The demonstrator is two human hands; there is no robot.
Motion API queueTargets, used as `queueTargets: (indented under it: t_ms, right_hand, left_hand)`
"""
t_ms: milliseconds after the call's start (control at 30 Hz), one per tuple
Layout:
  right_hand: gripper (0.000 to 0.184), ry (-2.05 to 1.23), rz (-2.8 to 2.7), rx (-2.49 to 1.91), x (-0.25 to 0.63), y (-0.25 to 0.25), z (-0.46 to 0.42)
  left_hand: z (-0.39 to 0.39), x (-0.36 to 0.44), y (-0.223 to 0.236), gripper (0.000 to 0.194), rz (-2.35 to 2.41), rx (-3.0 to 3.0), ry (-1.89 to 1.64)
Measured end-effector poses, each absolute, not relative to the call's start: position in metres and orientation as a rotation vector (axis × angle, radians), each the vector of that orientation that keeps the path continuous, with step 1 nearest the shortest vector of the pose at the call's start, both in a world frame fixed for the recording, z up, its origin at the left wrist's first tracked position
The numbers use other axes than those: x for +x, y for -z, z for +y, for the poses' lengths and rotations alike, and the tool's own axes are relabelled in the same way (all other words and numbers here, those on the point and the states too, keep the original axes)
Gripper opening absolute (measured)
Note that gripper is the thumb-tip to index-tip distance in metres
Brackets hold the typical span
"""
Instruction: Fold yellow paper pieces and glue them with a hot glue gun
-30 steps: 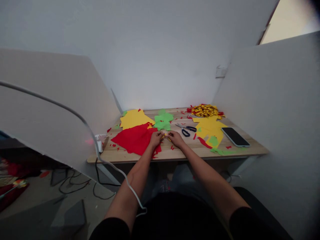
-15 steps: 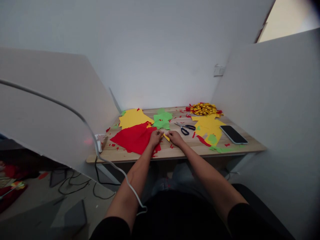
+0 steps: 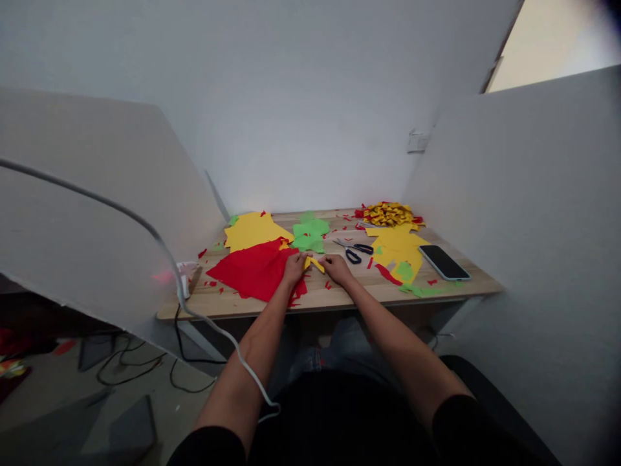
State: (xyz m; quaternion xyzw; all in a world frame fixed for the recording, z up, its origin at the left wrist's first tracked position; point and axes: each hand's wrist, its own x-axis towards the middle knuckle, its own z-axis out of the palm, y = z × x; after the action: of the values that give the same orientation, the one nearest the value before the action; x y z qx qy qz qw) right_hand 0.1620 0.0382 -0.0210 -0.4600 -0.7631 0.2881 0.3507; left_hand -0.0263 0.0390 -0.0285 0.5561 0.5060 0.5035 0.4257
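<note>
A narrow yellow strip of thin sheet material (image 3: 317, 266) lies between the hands, its long axis running, as I view it remotely, from ten to four o'clock. It is at three o'clock of the left hand (image 3: 294, 267), whose fingers pinch it, and at nine o'clock of the equally near right hand (image 3: 336, 267); whether those bent fingers grip it, I cannot tell.

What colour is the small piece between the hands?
The small piece is yellow, shown best in the head view.
</note>
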Motion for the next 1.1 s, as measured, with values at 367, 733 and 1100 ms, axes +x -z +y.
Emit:
queueTargets:
  t_ms: [367, 733, 1100]
  right_hand:
    - [0.033, -0.753, -1.942, -1.183, 0.1627, 0.0203, 0.0367]
    - [0.033, -0.777, -1.921, -1.129, 0.1628, 0.0208, 0.0373]
    - [0.032, -0.809, -1.910, -1.094, 0.1639, 0.0241, 0.0395]
  left_hand:
    - [0.0321, -0.0237, 0.0237, 0.037, 1.290, 1.492, -1.132]
    - [0.0374, -0.0248, 0.0292, 0.038, 1.270, 1.477, -1.134]
    - [0.0344, -0.0278, 0.0279, 0.038, 1.254, 1.507, -1.056]
